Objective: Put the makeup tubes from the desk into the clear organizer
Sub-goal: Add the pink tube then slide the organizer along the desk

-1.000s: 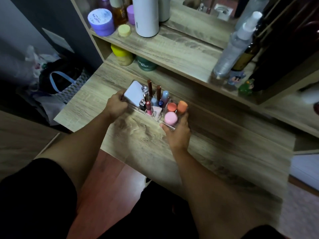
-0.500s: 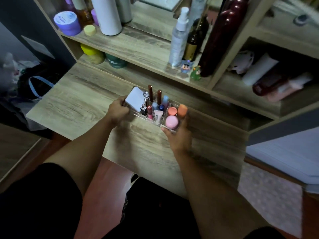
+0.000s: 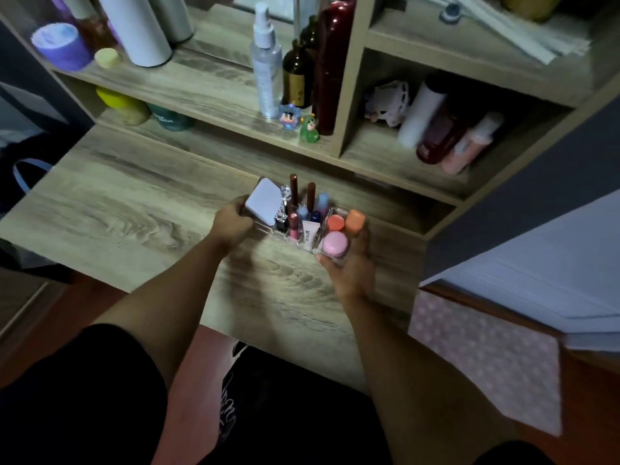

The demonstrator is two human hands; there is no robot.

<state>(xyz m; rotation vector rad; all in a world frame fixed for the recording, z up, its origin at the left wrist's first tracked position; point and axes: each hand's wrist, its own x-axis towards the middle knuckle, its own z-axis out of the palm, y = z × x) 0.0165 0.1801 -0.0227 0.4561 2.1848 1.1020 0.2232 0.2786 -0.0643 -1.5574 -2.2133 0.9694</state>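
Head view: both hands (image 3: 231, 223) grip clear organizer (image 3: 268, 228) ends.

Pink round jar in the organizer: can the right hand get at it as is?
Probably yes. The right hand already grips the clear organizer at that end, and the pink round jar sits uncovered beside its fingers.

Open counter to your left, crowded shelves ahead

The counter (image 3: 110, 209) lies bare left of the clear organizer (image 3: 330, 256), so you can pass there. Ahead, the low shelf (image 3: 214, 92) overhangs, its spray bottle (image 3: 266, 62) and green figurine (image 3: 308, 129) standing close above the organizer's tall makeup tubes (image 3: 294, 196).
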